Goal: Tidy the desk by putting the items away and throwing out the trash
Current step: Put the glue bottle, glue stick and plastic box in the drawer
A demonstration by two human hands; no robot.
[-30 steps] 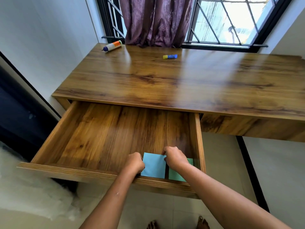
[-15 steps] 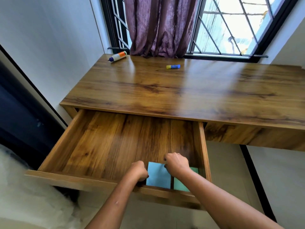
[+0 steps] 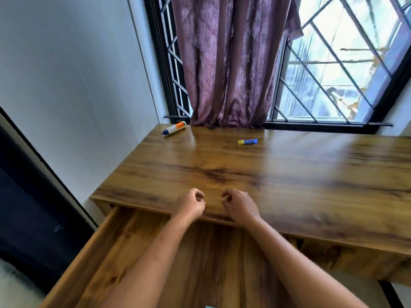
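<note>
a brown wood-grain desk [image 3: 289, 174] sits below a barred window and a purple curtain [image 3: 226, 63]. my left hand [image 3: 191, 204] and right hand [image 3: 240, 206] hover over its front edge, above the open wooden drawer [image 3: 106, 252], fingers curled in, gripping nothing. a white, orange-banded glue bottle [image 3: 174, 128] and a yellow-and-blue glue stick [image 3: 247, 141] lie at the desk's back, well apart from my hands.
</note>
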